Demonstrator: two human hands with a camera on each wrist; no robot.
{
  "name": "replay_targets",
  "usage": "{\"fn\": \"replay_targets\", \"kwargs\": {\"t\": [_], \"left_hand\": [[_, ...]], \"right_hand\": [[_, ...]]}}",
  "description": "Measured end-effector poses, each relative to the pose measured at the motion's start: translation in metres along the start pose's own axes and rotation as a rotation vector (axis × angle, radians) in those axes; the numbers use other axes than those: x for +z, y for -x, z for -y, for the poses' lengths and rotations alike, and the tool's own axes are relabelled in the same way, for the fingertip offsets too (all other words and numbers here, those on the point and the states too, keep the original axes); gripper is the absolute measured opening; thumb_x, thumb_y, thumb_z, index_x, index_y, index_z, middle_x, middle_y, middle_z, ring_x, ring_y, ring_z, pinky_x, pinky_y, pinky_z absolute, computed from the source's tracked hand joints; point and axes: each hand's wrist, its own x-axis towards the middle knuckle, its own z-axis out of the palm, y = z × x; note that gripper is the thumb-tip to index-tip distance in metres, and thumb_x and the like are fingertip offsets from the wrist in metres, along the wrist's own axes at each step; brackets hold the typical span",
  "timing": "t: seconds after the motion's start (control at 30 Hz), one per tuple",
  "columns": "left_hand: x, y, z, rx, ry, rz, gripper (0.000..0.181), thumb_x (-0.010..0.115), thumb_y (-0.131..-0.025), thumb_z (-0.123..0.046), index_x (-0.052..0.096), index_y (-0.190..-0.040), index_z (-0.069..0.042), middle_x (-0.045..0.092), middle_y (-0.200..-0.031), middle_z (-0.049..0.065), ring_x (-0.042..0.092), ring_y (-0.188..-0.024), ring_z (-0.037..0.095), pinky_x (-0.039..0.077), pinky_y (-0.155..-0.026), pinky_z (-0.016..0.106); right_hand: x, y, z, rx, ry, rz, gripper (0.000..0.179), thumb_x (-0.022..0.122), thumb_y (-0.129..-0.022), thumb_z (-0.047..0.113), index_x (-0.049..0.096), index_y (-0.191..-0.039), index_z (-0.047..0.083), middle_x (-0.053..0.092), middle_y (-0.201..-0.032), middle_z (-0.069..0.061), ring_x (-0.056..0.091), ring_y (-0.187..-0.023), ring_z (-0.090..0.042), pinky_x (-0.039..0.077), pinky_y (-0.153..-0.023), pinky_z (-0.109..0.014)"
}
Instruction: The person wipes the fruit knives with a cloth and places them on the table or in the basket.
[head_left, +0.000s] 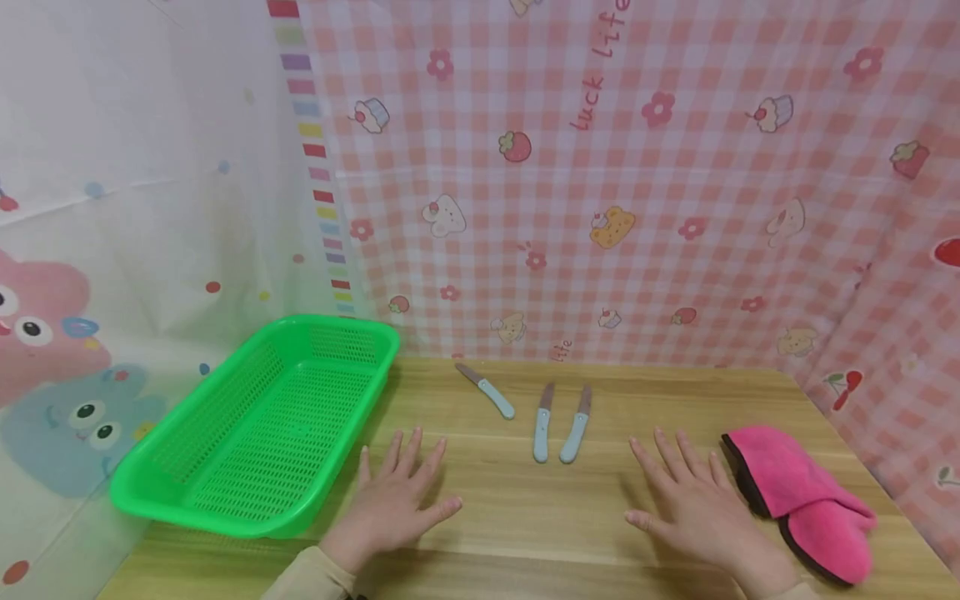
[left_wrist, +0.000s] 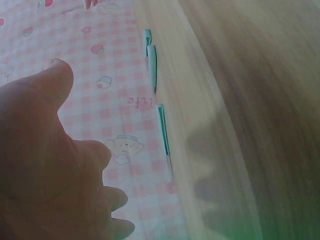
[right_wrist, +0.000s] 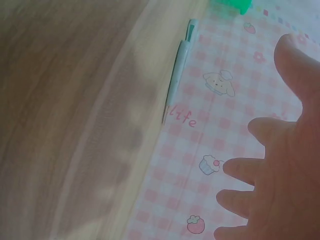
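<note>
In the head view, a basket (head_left: 292,433) of green plastic is seen, oblong, with perforated walls and base. To its right, three knives with smooth pale-blue handles are laid: the first knife (head_left: 487,391) slanted and nearest the basket, the second knife (head_left: 543,425) and the third knife (head_left: 578,425) set side by side beyond it. Farther right of the basket, a folded pink cloth (head_left: 798,496) with dark edging is placed. All are supported by a wood-grained table (head_left: 510,517), backed by a pink checked sheet (head_left: 480,183); behind the basket's left side, a white printed sheet (head_left: 180,108) is hung. The left hand (head_left: 397,504) is held just right of the basket, fingers spread, nothing grasped. The right hand (head_left: 697,512), likewise spread and unladen, is held well right of it, near the cloth.

In the left wrist view, the slender handles are seen along the table's back edge; the hand's fingers are extended.

In the right wrist view, two knives are shown below the basket's green corner; the fingers are stretched apart.
</note>
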Motion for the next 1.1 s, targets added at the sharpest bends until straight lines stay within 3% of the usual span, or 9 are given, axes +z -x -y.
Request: {"fn": "replay_targets", "kwargs": {"t": [0.27,0.53,0.83,1.1], "left_hand": [[0.002,-0.001,0.0,0.008,-0.003,-0.01,0.079,0.045,-0.095,-0.065,0.029,-0.157,-0.018,0.012,-0.161,0.019,0.007,-0.146,0.046,-0.005,-0.105,0.075],[0.001,-0.005,-0.001,-0.007,-0.014,-0.032,0.081,0.045,-0.094,-0.068,0.03,-0.157,-0.018,0.013,-0.161,0.019,0.008,-0.147,0.045,-0.003,-0.107,0.073],[0.001,-0.021,-0.008,0.01,0.028,-0.093,0.089,0.044,-0.09,-0.074,0.032,-0.155,-0.014,0.018,-0.159,0.024,0.01,-0.146,0.046,0.003,-0.107,0.074],[0.005,-0.041,-0.021,0.046,0.047,-0.117,0.097,0.039,-0.088,-0.079,0.035,-0.153,-0.009,0.028,-0.155,0.026,0.023,-0.142,0.048,0.014,-0.107,0.073]], "right_hand": [[0.0,-0.001,-0.001,0.0,0.005,-0.004,0.085,0.066,-0.087,0.058,0.036,-0.154,0.014,0.024,-0.157,-0.025,0.015,-0.143,-0.051,0.009,-0.107,-0.073],[-0.002,-0.005,-0.005,-0.035,0.016,-0.079,0.084,0.069,-0.086,0.054,0.038,-0.153,0.014,0.028,-0.155,-0.027,0.02,-0.141,-0.051,0.012,-0.106,-0.074],[-0.012,-0.012,-0.01,-0.056,0.018,-0.129,0.088,0.073,-0.083,0.053,0.038,-0.153,0.011,0.032,-0.152,-0.029,0.025,-0.14,-0.051,0.019,-0.105,-0.073],[-0.01,-0.014,-0.016,-0.07,0.001,-0.207,0.087,0.078,-0.08,0.049,0.045,-0.147,0.006,0.04,-0.146,-0.031,0.033,-0.135,-0.051,0.026,-0.104,-0.069]]}}
